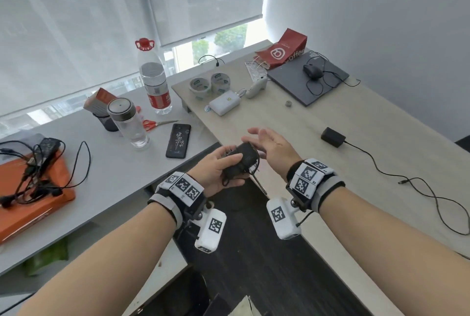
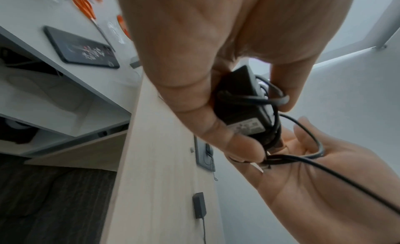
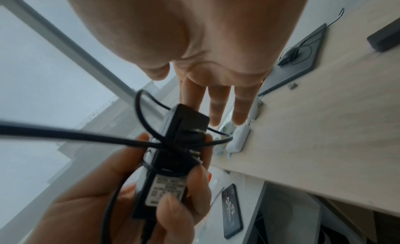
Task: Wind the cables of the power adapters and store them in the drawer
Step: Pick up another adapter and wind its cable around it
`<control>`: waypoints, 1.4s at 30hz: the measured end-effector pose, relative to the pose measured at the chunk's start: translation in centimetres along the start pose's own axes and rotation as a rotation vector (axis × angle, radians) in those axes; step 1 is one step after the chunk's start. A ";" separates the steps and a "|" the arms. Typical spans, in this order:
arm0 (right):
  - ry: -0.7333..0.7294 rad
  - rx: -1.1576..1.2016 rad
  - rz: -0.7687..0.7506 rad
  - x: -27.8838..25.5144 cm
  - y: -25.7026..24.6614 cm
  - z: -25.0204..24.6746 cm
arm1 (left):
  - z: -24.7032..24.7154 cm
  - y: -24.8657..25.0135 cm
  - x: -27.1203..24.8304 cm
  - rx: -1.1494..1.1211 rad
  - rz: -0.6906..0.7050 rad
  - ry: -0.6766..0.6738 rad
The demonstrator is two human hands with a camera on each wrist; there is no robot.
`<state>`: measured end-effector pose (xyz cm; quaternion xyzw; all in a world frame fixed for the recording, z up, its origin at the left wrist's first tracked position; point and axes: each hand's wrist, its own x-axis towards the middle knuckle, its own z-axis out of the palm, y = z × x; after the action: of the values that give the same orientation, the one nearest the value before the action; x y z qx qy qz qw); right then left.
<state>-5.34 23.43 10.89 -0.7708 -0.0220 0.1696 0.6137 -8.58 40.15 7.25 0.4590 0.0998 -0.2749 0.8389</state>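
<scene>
My left hand point(image 1: 225, 168) grips a black power adapter point(image 1: 244, 159) over the gap between two desks, thumb on top and fingers underneath. Its thin black cable point(image 2: 270, 100) is looped loosely round the body, and a free length runs off over my right palm point(image 2: 303, 175). The white label point(image 3: 166, 189) on the adapter faces the right wrist camera. My right hand point(image 1: 265, 139) hovers just right of the adapter with fingers straight and spread. A second black adapter point(image 1: 333, 137) lies on the wooden desk, its cable point(image 1: 419, 184) trailing unwound to the right. No drawer is clearly in view.
A tangle of adapters and cables point(image 1: 33, 168) sits on an orange box point(image 1: 38, 209) at the left. On the grey desk are a phone point(image 1: 178, 144), scissors point(image 1: 157, 123) and bottles point(image 1: 127, 122). The wooden desk point(image 1: 292, 122) holds tape rolls point(image 1: 209, 84), a white box point(image 1: 225, 102) and a laptop point(image 1: 287, 82) with a mouse point(image 1: 313, 71).
</scene>
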 end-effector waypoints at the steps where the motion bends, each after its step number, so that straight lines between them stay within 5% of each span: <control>1: 0.016 0.014 -0.002 -0.1 -0.3 -0.7 | 0.8 0.5 0.3 0.004 0.001 -0.021; 10: 0.164 -0.166 -0.054 -2.6 -1.2 -6.4 | 8.5 1.5 3.3 0.468 0.167 -0.173; 17: 0.398 -0.173 -0.047 -5.3 -0.5 -10.0 | 13.0 0.6 4.4 0.422 0.123 -0.281; 21: 0.566 -0.144 -0.029 -6.8 0.0 -11.7 | 14.1 0.7 5.0 0.303 0.110 -0.189; 23: 0.639 -0.258 -0.139 -7.7 0.6 -12.4 | 14.3 0.8 5.2 0.255 0.102 -0.154; 28: 0.548 -0.507 -0.411 -9.5 0.4 -12.1 | 14.9 0.6 5.7 0.266 0.117 -0.133; 36: 0.509 -0.442 -0.377 -9.1 -1.7 -12.1 | 15.6 -0.3 6.0 0.462 0.183 -0.148; 42: 0.457 -0.464 -0.374 -9.0 -2.9 -12.3 | 15.3 -0.4 6.4 0.875 0.371 -0.154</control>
<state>-9.79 10.44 18.09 -0.8900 -0.0625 -0.1313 0.4321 -4.85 24.97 12.83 0.7571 -0.1714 -0.1701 0.6071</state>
